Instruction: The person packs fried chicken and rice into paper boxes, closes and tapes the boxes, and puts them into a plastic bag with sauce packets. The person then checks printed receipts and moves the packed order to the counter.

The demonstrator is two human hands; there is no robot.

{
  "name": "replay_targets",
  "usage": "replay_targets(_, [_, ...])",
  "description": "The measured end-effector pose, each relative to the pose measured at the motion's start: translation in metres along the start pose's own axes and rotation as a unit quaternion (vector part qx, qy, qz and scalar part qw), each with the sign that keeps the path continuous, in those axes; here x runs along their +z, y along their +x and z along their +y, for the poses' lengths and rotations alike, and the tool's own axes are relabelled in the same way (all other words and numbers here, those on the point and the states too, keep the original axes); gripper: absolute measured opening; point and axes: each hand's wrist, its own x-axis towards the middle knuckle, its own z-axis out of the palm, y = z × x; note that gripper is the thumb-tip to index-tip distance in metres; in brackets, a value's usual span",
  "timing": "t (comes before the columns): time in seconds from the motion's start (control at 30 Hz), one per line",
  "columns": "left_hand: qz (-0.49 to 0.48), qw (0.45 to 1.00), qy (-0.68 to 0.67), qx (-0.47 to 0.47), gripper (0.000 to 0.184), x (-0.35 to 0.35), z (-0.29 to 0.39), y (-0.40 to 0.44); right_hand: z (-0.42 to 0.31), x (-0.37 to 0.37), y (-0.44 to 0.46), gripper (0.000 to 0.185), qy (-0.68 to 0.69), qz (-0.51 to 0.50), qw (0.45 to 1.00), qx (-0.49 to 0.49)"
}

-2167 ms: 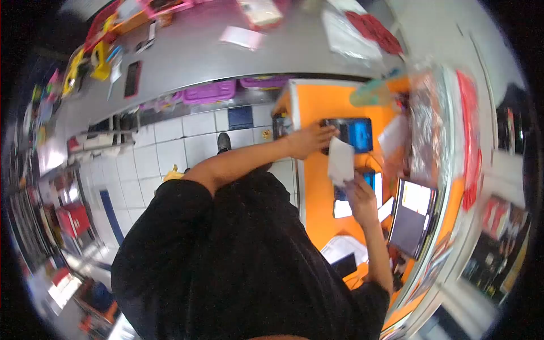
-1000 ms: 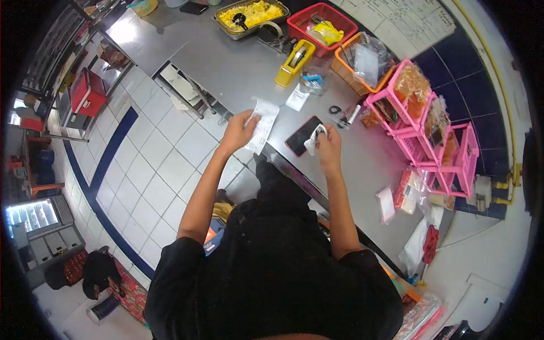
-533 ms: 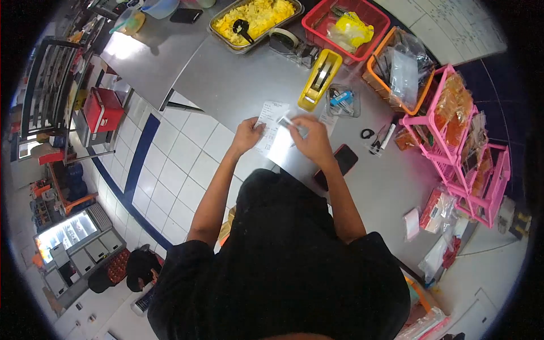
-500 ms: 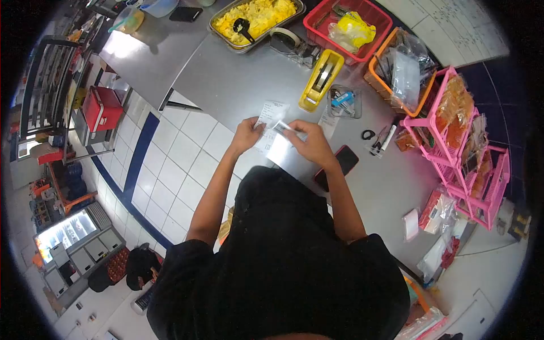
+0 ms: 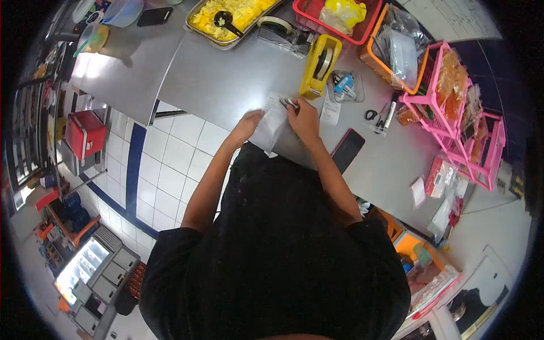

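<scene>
A pale, translucent plastic bag point(image 5: 270, 131) lies between my hands at the table's edge, with a printed paper receipt point(image 5: 272, 100) showing faintly at its top. My left hand point(image 5: 248, 126) is closed, pinching the left side of the bag. My right hand point(image 5: 305, 120) is closed around a small silver-and-dark object point(image 5: 289, 103) at the bag's upper right; its kind is too small to tell. Right of that hand lies another receipt point(image 5: 330, 111), and beside my right forearm a phone point(image 5: 348, 149). A yellow tape dispenser point(image 5: 320, 67) stands just beyond my right hand.
Farther back are a tray of yellow food point(image 5: 207, 25), a red basket point(image 5: 368, 37) and a clear tape dispenser point(image 5: 283, 37). To the right stand an orange basket point(image 5: 373, 61) and a pink rack point(image 5: 453, 122). A small clear box point(image 5: 352, 93), scissors point(image 5: 378, 122) and a marker point(image 5: 390, 114) lie nearby.
My right hand has moved up, with the small object now at the top right of the bag. The left hand has shifted slightly left and upward. The view has turned a little.
</scene>
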Motion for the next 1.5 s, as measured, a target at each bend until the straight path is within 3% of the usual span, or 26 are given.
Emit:
replay_targets(0.1, [-0.097,0.994,-0.029,-0.041,0.039,0.006,0.049,-0.022,-0.006,0.004,0.001,0.02,-0.02,0.022,0.999,0.022])
replay_targets(0.2, [0.001,0.99,-0.047,-0.13,0.043,0.011,0.059,-0.02,-0.002,0.008,0.003,0.019,-0.033,0.033,0.998,-0.037])
replay_targets(0.3, [-0.067,0.974,-0.182,-0.117,0.038,0.004,0.041,-0.004,-0.004,0.007,0.002,0.022,-0.022,0.043,0.998,-0.044])
replay_targets(0.4, [-0.093,0.995,0.039,-0.021,0.03,0.007,0.052,-0.01,0.0,0.009,0.003,0.027,-0.114,0.104,0.98,-0.129])
replay_targets(0.5, [-0.077,0.994,0.075,0.001,0.027,0.009,0.042,-0.004,0.001,-0.004,-0.006,0.039,-0.129,0.08,0.987,-0.055])
replay_targets(0.6, [-0.049,0.987,0.144,0.052,0.026,0.008,0.022,0.006,-0.045,-0.058,-0.021,0.058,-0.101,0.12,0.983,0.096])
replay_targets(0.7, [-0.038,0.995,0.092,0.02,0.024,0.013,0.032,-0.003,-0.041,-0.064,0.002,0.076,-0.175,0.262,0.949,-0.01])
replay_targets(0.8, [-0.001,0.989,0.139,0.046,0.025,0.017,0.031,-0.002,-0.051,-0.068,0.022,0.078,-0.2,0.115,0.971,0.066])
replay_targets(1.0, [0.074,0.954,0.284,0.057,0.029,0.033,0.059,-0.009,-0.051,-0.063,0.036,0.071,-0.21,0.091,0.97,0.085])
replay_targets(1.1, [0.102,0.953,0.269,0.1,0.027,0.033,0.045,0.0,-0.057,-0.067,0.034,0.067,-0.23,0.076,0.966,0.087])
replay_targets(1.2, [0.107,0.961,0.234,0.103,0.027,0.032,0.056,-0.001,-0.065,-0.072,0.008,0.067,-0.17,0.131,0.974,0.066])
replay_targets(1.3, [0.096,0.964,0.223,0.111,0.026,0.026,0.06,-0.003,-0.082,-0.077,-0.031,0.07,-0.094,0.05,0.993,0.059])
replay_targets(1.4, [0.098,0.961,0.222,0.133,0.026,0.024,0.036,0.004,-0.044,-0.022,-0.04,0.074,-0.068,0.024,0.997,0.038])
replay_targets(1.43, [0.087,0.965,0.216,0.124,0.025,0.024,0.036,-0.001,-0.024,-0.002,-0.036,0.061,-0.05,0.089,0.994,-0.033])
replay_targets(1.5, [0.066,0.97,0.206,0.11,0.024,0.026,0.042,-0.008,-0.012,0.006,-0.022,0.047,0.056,0.027,0.998,0.024])
